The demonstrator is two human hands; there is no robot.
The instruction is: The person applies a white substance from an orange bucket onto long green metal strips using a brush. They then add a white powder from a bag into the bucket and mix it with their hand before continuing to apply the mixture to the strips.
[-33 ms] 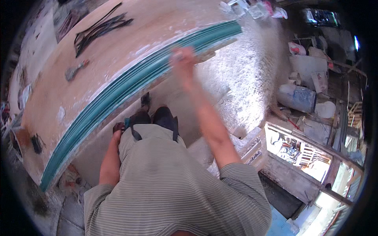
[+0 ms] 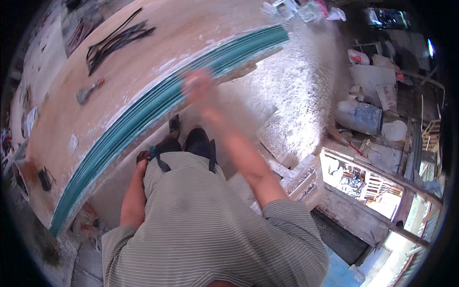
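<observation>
A long teal strip of moulding (image 2: 129,119) with lengthwise grooves lies along the near edge of a broad, dusty tan work surface (image 2: 129,62). My right hand (image 2: 198,85) is over the middle of the strip, at its near side. Motion smears its fingers, so anything in them is hidden. Down by my left thigh, my left hand (image 2: 143,156) looks dark and closed, with a small teal thing (image 2: 153,151) at its fingers that I cannot make out.
A paintbrush (image 2: 89,92) and dark straps (image 2: 117,43) lie beyond the strip. White powdery material (image 2: 301,95) covers the area at right, with a bluish drum (image 2: 359,117) beyond. An opening with bright light (image 2: 361,186) sits at lower right.
My right hand has moved left and slightly nearer along the teal moulding. The whole view has shifted a little. My left hand stays by my thigh.
</observation>
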